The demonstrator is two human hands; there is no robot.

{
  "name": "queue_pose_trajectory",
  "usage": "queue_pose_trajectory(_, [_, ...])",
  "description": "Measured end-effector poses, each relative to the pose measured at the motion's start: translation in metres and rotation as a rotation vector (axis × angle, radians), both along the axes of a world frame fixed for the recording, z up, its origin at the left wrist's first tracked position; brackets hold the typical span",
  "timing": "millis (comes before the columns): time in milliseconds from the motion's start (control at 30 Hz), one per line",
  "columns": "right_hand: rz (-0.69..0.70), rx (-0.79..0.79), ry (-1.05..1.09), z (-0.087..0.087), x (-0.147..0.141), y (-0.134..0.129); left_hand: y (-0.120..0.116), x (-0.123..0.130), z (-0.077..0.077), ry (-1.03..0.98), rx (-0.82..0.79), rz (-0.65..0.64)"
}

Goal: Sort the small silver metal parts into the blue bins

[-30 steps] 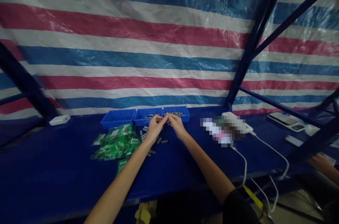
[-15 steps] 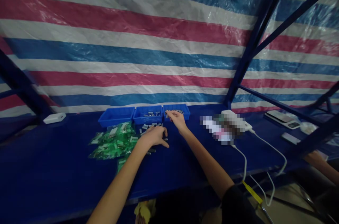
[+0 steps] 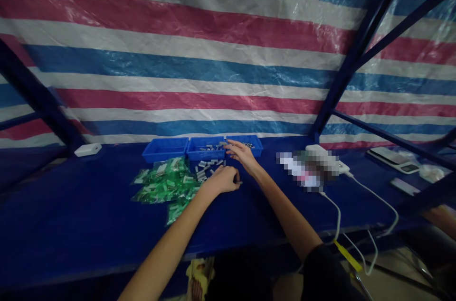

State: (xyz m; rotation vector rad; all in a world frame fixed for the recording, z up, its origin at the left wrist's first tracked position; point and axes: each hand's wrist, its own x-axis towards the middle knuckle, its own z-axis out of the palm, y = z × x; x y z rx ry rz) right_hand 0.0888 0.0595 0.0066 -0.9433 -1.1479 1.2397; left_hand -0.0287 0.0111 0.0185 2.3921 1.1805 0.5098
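- the left grip [image 3: 224, 180] is low, by the blue surface [image 3: 89, 225], at the right end of the loose tubes [image 3: 202, 174]. its fingers are bent in and pinch one small tube [image 3: 240, 183].
- that tube is short, thin and dark grey. one end pokes out to the right, past the finger tips. the hand hides the rest.
- the loose tubes lie in a messy bunch between the bags [image 3: 167, 182] and the left grip, near the middle tray [image 3: 204, 155]. they are straight and silver, with a dull shine. they point many ways.
- the right grip [image 3: 242, 154] is up by the place where the middle tray and the right tray [image 3: 257, 151] meet, fingers reaching left. a grey piece [image 3: 223, 143] shows at its tips. i cannot tell if it is held, or if this grip is open or closed.
- the middle tray has more silver bits in it.
- the right tray has tiny shiny bits, partly behind the hand.
- the bags are see-through and green, in a heap, with pale bits inside.
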Motion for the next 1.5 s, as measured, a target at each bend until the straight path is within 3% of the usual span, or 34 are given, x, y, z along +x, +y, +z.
queue_pose_trajectory(133, [0.110, 0.019, 0.044, 0.004, 0.000, -0.004, 0.003, 0.000, 0.002, 0.016, 0.022, -0.008])
queue_pose_trajectory(267, [0.018, 0.026, -0.030, 0.001, 0.001, -0.002, 0.019, -0.008, 0.004, -0.070, 0.124, 0.159])
queue_pose_trajectory(433, [-0.085, 0.055, -0.115, -0.001, 0.001, 0.000, 0.038, -0.018, 0.002, -0.379, 0.152, 0.360])
queue_pose_trajectory(567, [-0.090, -0.012, -0.101, 0.000, 0.001, 0.000, 0.042, -0.021, 0.003, -0.562, 0.117, 0.397])
queue_pose_trajectory(767, [-0.006, -0.067, -0.042, 0.002, 0.002, -0.002, 0.047, -0.021, 0.004, -0.714, 0.046, 0.393])
queue_pose_trajectory(900, [0.078, -0.080, -0.052, 0.000, 0.001, -0.005, 0.049, -0.018, 0.002, -0.756, 0.087, 0.438])
queue_pose_trajectory(1033, [0.128, -0.035, -0.066, -0.006, 0.000, -0.010, 0.043, -0.014, -0.001, -0.700, 0.146, 0.460])
queue_pose_trajectory(1300, [-0.089, -0.056, -0.017, -0.006, 0.000, -0.003, 0.039, -0.014, -0.002, -0.548, 0.176, 0.393])
queue_pose_trajectory(1500, [-0.213, 0.013, -0.011, -0.004, 0.004, 0.003, 0.032, -0.011, -0.005, -0.029, 0.261, 0.341])
